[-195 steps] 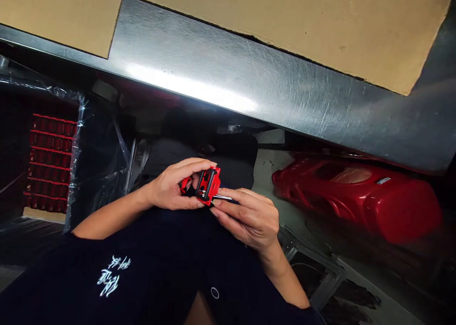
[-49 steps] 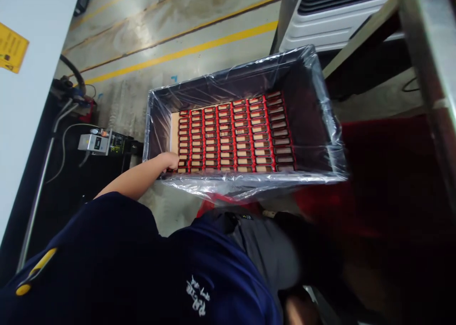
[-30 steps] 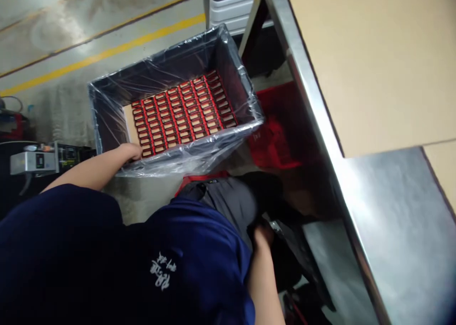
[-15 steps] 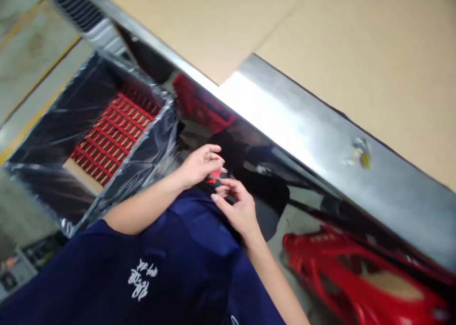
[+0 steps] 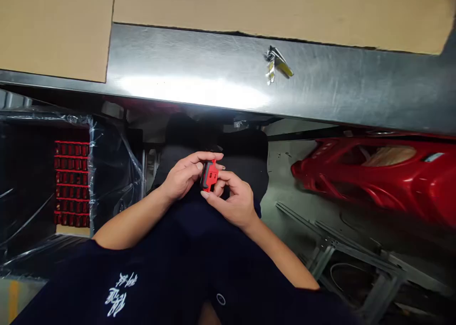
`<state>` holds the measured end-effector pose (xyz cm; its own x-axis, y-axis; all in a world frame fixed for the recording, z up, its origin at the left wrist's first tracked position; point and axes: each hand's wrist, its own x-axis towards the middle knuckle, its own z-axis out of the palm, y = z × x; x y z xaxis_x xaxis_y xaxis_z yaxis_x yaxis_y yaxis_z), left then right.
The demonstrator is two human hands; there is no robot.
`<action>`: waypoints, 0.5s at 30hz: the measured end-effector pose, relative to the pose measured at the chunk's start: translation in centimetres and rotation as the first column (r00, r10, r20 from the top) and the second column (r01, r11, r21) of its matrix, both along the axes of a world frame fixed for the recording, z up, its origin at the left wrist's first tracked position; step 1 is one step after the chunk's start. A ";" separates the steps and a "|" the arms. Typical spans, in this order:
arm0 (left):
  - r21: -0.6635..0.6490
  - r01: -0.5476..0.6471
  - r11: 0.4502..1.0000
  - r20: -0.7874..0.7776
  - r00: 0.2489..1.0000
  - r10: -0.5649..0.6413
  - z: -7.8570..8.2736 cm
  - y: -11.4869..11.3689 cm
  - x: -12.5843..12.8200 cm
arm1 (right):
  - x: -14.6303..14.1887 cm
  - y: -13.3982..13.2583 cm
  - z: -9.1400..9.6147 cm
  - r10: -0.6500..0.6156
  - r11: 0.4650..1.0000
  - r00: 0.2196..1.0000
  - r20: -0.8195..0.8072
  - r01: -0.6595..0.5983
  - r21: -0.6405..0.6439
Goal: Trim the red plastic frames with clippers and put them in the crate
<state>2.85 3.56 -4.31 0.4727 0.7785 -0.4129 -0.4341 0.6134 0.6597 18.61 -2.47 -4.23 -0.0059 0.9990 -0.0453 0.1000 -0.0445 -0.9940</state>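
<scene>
A red-and-black plastic part (image 5: 209,176) — upright, pinched between hands (image 5: 183,176).

A cardboard sheet (image 5: 249,2) is lying on a brushed-steel bench edge (image 5: 185,63) with a small metal clip (image 5: 277,63) sitting on it, while a plastic-lined crate (image 5: 110,173) is holding rows of red-framed parts (image 5: 70,182), and a glossy red molded shell (image 5: 366,173) is resting beyond a metal frame (image 5: 338,249).

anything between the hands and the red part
Nothing visible: the left hand and right hand both touch the red part directly, holding it between them.
</scene>
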 end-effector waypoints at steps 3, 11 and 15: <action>0.056 0.013 0.998 -0.022 1.000 -0.011 0.1 -0.4 -1.6 | -0.1 0.7 -0.1 0.083 0.994 0.997 -0.002 -0.082 0.068; 0.216 0.033 0.976 0.006 0.999 -0.035 0.4 -1.8 -3.4 | 0.1 1.9 0.2 0.197 0.960 0.978 0.060 -0.205 0.190; 0.284 0.113 0.952 -0.048 0.993 -0.104 0.3 -1.9 -3.7 | 0.4 2.0 0.3 0.204 0.957 0.975 0.091 -0.218 0.194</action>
